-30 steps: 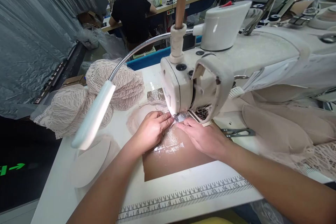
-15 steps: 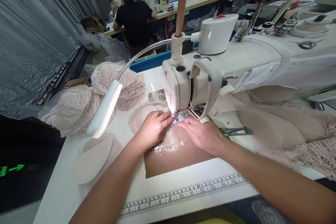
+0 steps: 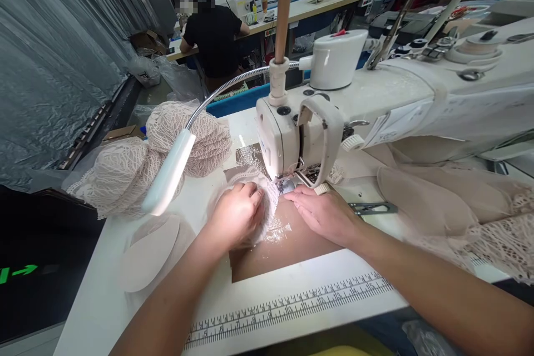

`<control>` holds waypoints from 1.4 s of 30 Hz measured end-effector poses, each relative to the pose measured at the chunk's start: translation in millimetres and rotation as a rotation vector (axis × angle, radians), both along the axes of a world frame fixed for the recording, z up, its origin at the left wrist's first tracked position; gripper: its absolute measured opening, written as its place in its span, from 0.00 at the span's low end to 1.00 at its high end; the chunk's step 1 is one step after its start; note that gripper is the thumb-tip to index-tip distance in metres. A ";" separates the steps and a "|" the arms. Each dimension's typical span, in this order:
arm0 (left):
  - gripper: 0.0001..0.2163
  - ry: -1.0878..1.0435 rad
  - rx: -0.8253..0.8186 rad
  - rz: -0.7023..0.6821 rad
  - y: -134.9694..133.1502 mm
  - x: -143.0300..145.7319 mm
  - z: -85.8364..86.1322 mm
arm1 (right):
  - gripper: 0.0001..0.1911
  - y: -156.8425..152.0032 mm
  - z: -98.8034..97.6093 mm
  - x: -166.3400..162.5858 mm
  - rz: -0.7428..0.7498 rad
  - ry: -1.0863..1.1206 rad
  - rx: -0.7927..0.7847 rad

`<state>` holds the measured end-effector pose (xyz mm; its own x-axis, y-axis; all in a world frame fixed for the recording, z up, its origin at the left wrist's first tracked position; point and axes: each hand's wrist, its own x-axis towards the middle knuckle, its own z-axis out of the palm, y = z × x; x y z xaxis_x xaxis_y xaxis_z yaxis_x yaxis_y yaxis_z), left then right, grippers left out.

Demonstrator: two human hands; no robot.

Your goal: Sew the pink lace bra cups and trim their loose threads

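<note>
A white sewing machine [image 3: 375, 100] stands on a white table [image 3: 258, 300]. Under its needle lies a small pale lace piece [image 3: 267, 192] on a brown plate [image 3: 283, 250]. My left hand [image 3: 237, 214] is curled over the lace piece just left of the needle, fingers bunched on the fabric. Flat on the fabric just right of the needle, my right hand [image 3: 323, 214] has its fingertips near the presser foot.
A gooseneck lamp [image 3: 169, 172] hangs over the left of the table, above a heap of lace [image 3: 125, 167]. Beige fabric [image 3: 438, 200] piles at the right. Small snips [image 3: 371, 208] lie by my right wrist. A ruler strip [image 3: 292, 306] runs along the front edge. A person sits at a far table [image 3: 212, 28].
My left hand has drawn back from the needle and curled, gathering the lace piece under its fingers. My right hand has stayed almost in place.
</note>
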<state>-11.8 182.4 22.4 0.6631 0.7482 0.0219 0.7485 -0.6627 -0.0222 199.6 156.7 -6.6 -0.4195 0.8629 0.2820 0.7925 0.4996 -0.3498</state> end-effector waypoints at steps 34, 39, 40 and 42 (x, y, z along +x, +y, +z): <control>0.19 -0.162 -0.003 -0.182 -7.5 10.2 -19.4 | 0.14 -1.6 -1.5 -6.6 0.042 -0.170 0.101; 0.18 -0.188 0.015 -0.207 -4.5 6.8 -24.8 | 0.14 -2.6 -1.5 -6.4 0.053 -0.150 0.101; 0.18 -0.188 0.011 -0.212 -3.9 6.1 -25.5 | 0.14 -2.8 -1.5 -6.3 0.052 -0.152 0.100; 0.18 -0.183 0.002 -0.219 -2.7 5.0 -26.2 | 0.15 -3.1 -1.4 -6.4 0.051 -0.153 0.097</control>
<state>-6.8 179.7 -3.8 0.7937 0.5876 0.1575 0.5794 -0.8090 0.0987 193.2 153.6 -8.0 -0.5062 0.8115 0.2920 0.8058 0.5657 -0.1753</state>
